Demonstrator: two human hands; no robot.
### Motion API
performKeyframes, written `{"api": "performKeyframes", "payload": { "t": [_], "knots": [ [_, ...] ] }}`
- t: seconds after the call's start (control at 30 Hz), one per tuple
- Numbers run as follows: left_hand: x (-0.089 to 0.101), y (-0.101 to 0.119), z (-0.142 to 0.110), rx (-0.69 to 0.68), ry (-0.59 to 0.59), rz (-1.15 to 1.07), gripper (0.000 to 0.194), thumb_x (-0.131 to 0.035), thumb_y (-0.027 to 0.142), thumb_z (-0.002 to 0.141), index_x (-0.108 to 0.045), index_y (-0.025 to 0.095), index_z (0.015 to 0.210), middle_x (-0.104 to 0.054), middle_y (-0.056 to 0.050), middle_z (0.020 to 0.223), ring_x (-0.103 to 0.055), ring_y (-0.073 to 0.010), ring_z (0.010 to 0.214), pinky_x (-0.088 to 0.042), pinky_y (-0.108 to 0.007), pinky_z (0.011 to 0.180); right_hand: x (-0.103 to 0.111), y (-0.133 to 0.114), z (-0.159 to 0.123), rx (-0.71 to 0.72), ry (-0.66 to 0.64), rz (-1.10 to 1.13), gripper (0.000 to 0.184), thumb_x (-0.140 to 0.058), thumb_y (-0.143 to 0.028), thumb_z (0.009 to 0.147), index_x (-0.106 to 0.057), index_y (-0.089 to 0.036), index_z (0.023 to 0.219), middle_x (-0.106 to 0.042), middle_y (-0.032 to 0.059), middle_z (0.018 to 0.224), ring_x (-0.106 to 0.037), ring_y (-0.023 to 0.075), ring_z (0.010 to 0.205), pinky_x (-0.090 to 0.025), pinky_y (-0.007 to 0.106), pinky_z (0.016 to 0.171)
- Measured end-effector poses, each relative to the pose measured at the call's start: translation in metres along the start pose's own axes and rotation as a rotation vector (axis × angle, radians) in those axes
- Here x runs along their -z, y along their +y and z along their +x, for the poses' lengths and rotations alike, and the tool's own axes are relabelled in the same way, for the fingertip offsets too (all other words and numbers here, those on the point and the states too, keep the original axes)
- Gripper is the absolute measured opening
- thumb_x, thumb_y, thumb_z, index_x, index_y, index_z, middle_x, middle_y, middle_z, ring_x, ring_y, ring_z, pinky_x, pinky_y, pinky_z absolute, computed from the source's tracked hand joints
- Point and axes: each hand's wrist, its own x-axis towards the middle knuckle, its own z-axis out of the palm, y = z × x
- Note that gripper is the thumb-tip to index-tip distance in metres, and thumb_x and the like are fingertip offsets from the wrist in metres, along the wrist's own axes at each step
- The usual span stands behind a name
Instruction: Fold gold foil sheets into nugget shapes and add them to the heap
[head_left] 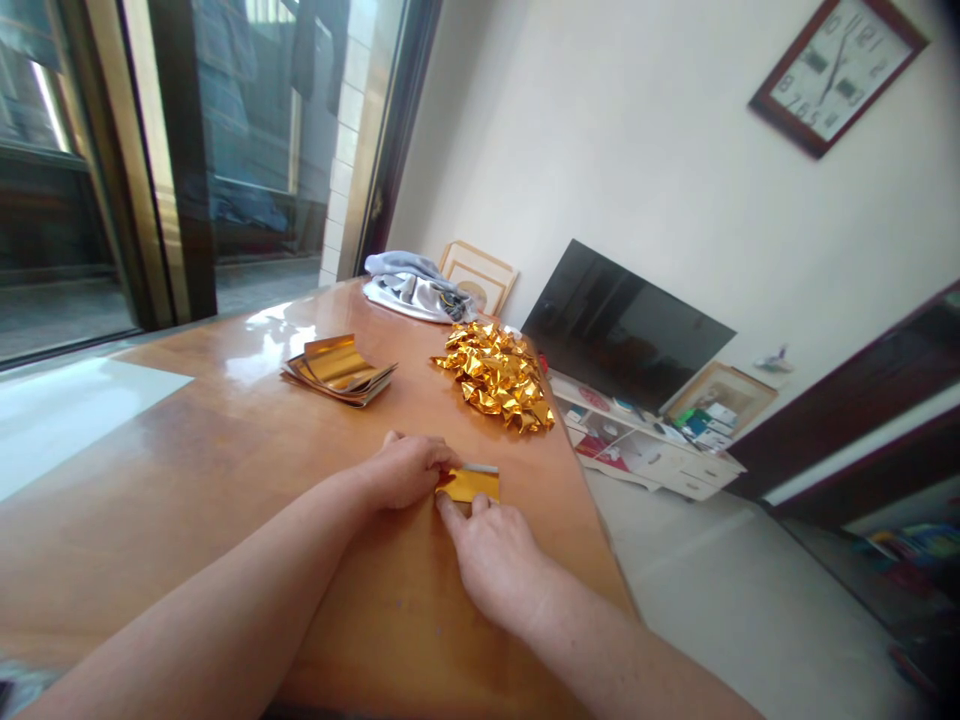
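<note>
A small folded piece of gold foil paper [469, 486] lies on the glossy wooden table [187, 480], near its right edge. My left hand [405, 470] presses on its left end, and my right hand [491, 560] pinches its lower edge with thumb and fingers. Part of the piece is hidden under my fingers. Farther up the table, a stack of gold-backed paper sheets [339, 370] lies to the left. A heap of crumpled gold foil pieces [495, 377] sits to the right, beyond both hands.
A grey cloth bundle [409, 290] and a leaning picture frame [478, 275] stand at the table's far end. Beyond the right edge are a dark TV screen [622, 325] and a low white cabinet [645, 440]. A glass door [277, 130] stands to the left.
</note>
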Motion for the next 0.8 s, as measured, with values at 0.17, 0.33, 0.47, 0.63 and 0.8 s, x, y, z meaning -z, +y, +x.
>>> {"api": "performKeyframes", "payload": {
  "t": [0.17,0.33,0.47,0.63,0.8],
  "knots": [
    [-0.002,0.0,0.0,-0.009,0.027,0.019,0.029,-0.053,0.023,0.088,-0.075,0.034,0.104,-0.076,0.001,0.104,-0.067,-0.0214,0.096,-0.032,-0.036,0.084,-0.005,0.001,-0.003,0.011,0.044,0.019,0.069,-0.05,-0.016,0.087,-0.037,-0.027,0.154,-0.066,0.0186,0.115,-0.068,0.0301,0.093,-0.053,0.038,0.076],
    [-0.001,0.004,-0.002,-0.035,0.01,0.049,0.027,-0.049,0.022,0.089,-0.075,0.031,0.09,-0.073,0.0,0.099,-0.065,-0.0192,0.088,-0.03,-0.038,0.085,-0.015,0.013,-0.006,-0.068,0.138,0.142,0.06,-0.045,-0.011,0.087,-0.048,-0.012,0.146,-0.067,0.0178,0.115,-0.064,0.0291,0.101,-0.051,0.037,0.082],
    [-0.001,0.007,-0.003,-0.05,0.01,0.085,0.026,-0.048,0.02,0.087,-0.073,0.028,0.083,-0.07,-0.001,0.097,-0.063,-0.0197,0.091,-0.029,-0.039,0.084,-0.024,0.032,-0.009,-0.153,0.188,0.226,0.049,-0.046,-0.015,0.089,-0.06,-0.019,0.136,-0.065,0.0139,0.119,-0.057,0.0292,0.11,-0.047,0.039,0.091],
    [0.0,0.011,-0.004,-0.052,-0.002,0.108,0.027,-0.048,0.017,0.084,-0.073,0.027,0.085,-0.069,-0.001,0.098,-0.061,-0.0189,0.09,-0.028,-0.038,0.082,-0.029,0.052,-0.011,-0.244,0.154,0.254,0.034,-0.044,-0.02,0.094,-0.071,-0.019,0.114,-0.066,0.0129,0.109,-0.057,0.028,0.106,-0.043,0.038,0.093],
    [-0.002,0.009,-0.001,-0.051,0.009,0.124,0.027,-0.047,0.021,0.089,-0.073,0.027,0.086,-0.068,-0.002,0.097,-0.06,-0.0202,0.094,-0.027,-0.037,0.082,-0.023,0.063,-0.003,-0.258,0.235,0.306,0.029,-0.044,-0.024,0.098,-0.073,-0.019,0.099,-0.067,0.0104,0.101,-0.06,0.0233,0.097,-0.042,0.031,0.083]
  ]
}}
